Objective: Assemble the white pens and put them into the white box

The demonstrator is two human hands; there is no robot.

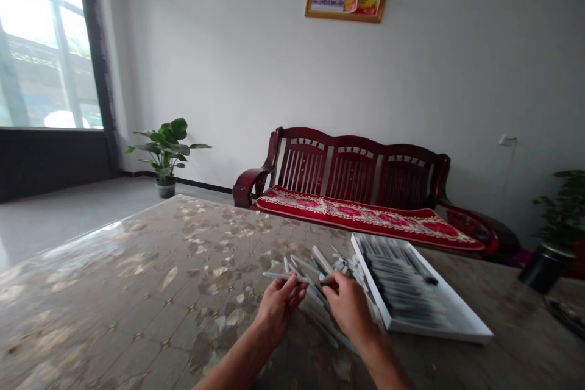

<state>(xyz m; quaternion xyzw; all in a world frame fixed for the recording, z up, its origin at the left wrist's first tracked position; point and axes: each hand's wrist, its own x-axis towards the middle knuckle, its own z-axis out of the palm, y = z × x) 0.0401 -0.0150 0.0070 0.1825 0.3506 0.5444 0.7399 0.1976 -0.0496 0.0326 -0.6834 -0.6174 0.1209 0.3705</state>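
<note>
Pinched in left hand between thumb and fingers: slim whitish tube, nearly level, above table. Pinched at fingertips of right hand: small piece, detail too small to tell. Beneath and between: loose tubes, translucent, heaped crisscross. Just beside, rightward: white tray of similar tubes, in rows.

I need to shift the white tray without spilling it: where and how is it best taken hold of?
I'd hold the tray by its two short walls, near and far, from outside. It lies flat and open, its raised walls seemingly easy to pinch, but slim pieces lie inside, so keep it level. The left long wall looks poorer: loose pieces crowd it.
</note>
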